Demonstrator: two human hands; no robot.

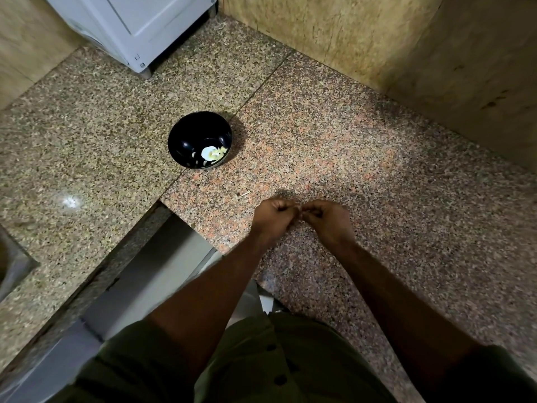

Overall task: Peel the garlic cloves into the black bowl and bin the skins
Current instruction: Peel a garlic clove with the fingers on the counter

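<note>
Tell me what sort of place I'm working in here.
Most likely a home kitchen: a speckled granite counter set in a corner, a black bowl holding peeled garlic, and a white appliance at the back.

Speckled granite worktop (334,135), L-shaped w/ a seam. Tan stone-look walls (348,33) behind & at right. White appliance (130,21) in back-left corner. Light glare on worktop at left.

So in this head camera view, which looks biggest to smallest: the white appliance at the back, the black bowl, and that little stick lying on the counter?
1. White appliance, largest, though cut off by the frame edge.
2. Black bowl, holding pale garlic pieces.
3. Little stick, by far the smallest.
</note>
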